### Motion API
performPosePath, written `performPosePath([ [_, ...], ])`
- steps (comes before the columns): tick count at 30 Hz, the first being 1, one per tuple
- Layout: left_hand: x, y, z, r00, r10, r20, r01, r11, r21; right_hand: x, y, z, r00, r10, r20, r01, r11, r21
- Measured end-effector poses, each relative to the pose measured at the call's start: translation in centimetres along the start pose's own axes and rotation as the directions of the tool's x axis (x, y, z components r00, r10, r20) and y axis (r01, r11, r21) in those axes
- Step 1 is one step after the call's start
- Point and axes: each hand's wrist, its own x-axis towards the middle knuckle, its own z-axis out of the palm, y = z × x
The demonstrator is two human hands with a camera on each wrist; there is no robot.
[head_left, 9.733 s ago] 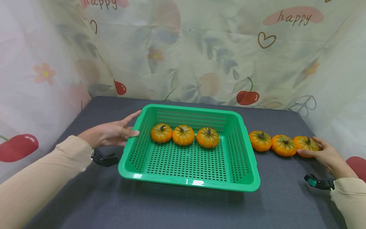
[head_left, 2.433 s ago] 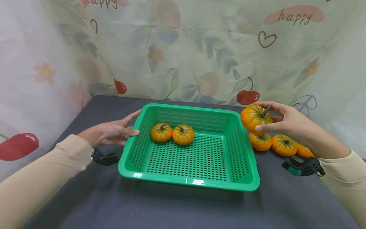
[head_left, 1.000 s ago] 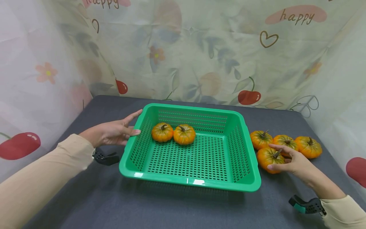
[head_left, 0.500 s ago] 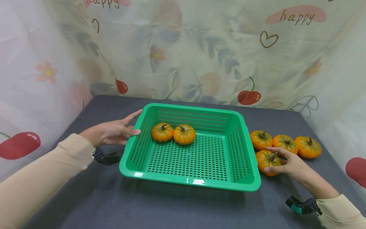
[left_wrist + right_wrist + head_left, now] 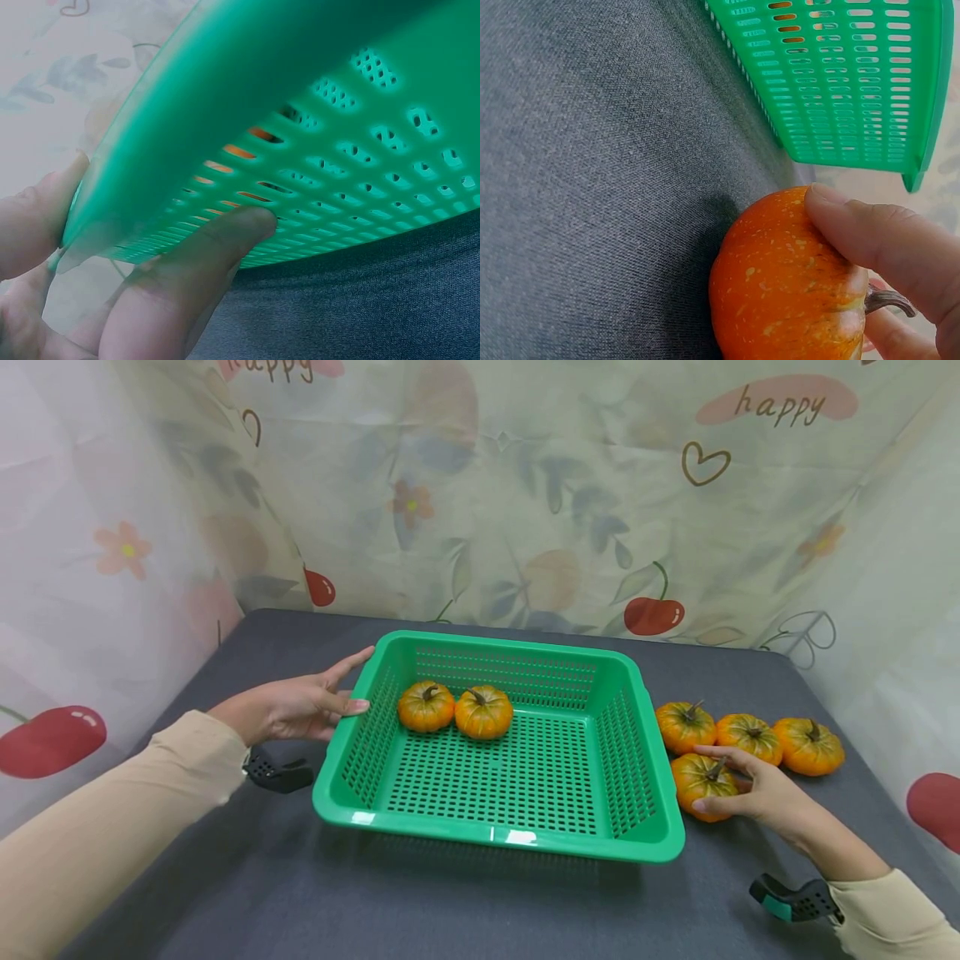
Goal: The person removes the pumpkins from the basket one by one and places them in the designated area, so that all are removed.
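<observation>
In the head view a green plastic basket [image 5: 495, 835] with slotted walls stands mid-table. Two small orange pumpkins, a left one [image 5: 426, 707] and a right one [image 5: 483, 712], sit side by side at its back left. My left hand [image 5: 296, 706] grips the basket's left rim, the thumb over the edge; the left wrist view has fingertips [image 5: 251, 221] against the slotted outer wall. To the right of the basket, my right hand [image 5: 772, 793] holds a pumpkin [image 5: 701, 781] between thumb and fingers, its underside at the tablecloth. Its brown stem [image 5: 889, 300] points away from the cloth in the right wrist view.
Three more pumpkins, a left [image 5: 684, 727], a middle [image 5: 748, 737] and a right one [image 5: 808, 746], line up just behind the held one. Dark grey cloth [image 5: 420, 910] covers the table. A printed curtain [image 5: 495, 510] encloses the back and sides.
My right hand has taken the third pumpkin out of the basket, carried it over the right rim and lowered it before the row. My left hand stays on the rim.
</observation>
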Motion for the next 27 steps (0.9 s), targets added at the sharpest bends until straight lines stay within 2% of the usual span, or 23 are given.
performPosePath([
  [27,-0.05,0.07,0.07,1.0,0.0,0.004,0.0,1.0,0.005,0.08,0.16,-0.1,1.0,-0.014,0.017,0.014,1.0,0.024],
])
